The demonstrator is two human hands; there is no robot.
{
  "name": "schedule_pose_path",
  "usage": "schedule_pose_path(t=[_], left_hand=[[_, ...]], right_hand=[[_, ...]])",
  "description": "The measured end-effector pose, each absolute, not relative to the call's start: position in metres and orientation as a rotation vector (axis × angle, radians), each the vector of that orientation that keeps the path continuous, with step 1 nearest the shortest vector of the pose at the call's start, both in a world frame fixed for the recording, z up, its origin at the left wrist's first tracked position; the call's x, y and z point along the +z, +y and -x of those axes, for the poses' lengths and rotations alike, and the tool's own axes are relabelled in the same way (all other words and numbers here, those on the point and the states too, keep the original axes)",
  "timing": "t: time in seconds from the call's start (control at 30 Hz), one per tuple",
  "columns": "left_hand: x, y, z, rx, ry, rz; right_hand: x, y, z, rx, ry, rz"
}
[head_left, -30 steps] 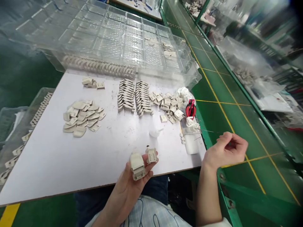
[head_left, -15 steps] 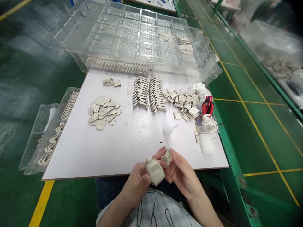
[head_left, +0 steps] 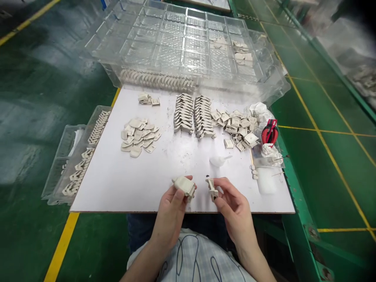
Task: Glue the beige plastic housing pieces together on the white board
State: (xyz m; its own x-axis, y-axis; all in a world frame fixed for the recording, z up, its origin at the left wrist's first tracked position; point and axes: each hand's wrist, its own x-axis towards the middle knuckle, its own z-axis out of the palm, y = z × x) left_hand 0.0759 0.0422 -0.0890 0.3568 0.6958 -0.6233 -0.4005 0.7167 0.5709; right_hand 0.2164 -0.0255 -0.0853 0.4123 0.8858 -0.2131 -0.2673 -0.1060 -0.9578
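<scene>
My left hand (head_left: pixel 174 201) is closed on a beige plastic part (head_left: pixel 184 185) with a rounded, seat-like face, held above the front of the white board. To its right, my right hand (head_left: pixel 233 201) pinches a smaller beige plastic bracket (head_left: pixel 212 189) between thumb and fingers. A gap separates the two held pieces. Beyond them lies a small white squeeze bottle (head_left: pixel 217 161) with a thin nozzle. Farther back are a pile of flat beige pieces (head_left: pixel 136 137), two stacked rows of beige parts (head_left: pixel 184 113) and a heap of beige brackets (head_left: pixel 239 127).
Clear compartment trays (head_left: pixel 169 49) stand across the back of the white board (head_left: pixel 100 188). More trays (head_left: pixel 84 160) with beige parts sit at the left. At the right edge are a red and black tool (head_left: pixel 269 132), crumpled white tissue (head_left: pixel 261 112) and a white block (head_left: pixel 266 181).
My hands have moved apart and forward over the board, each still holding its beige piece. The left piece has turned, and the whole view has shifted slightly.
</scene>
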Motion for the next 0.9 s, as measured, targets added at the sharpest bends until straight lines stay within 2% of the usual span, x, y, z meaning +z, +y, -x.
schedule_pose_path(t=[0.17, 0.6, 0.9], left_hand=[[-0.084, 0.041, -0.086, 0.758, 0.954, -0.332], [-0.086, 0.041, -0.081, 0.751, 0.894, -0.431], [-0.084, 0.041, -0.077, 0.87, 0.884, -0.817]], right_hand=[[-0.082, -0.024, -0.214, 0.823, -0.95, 1.495], [-0.076, -0.019, -0.213, 0.747, -1.165, 1.565], [-0.07, -0.019, -0.214, 0.771, -1.181, 1.597]])
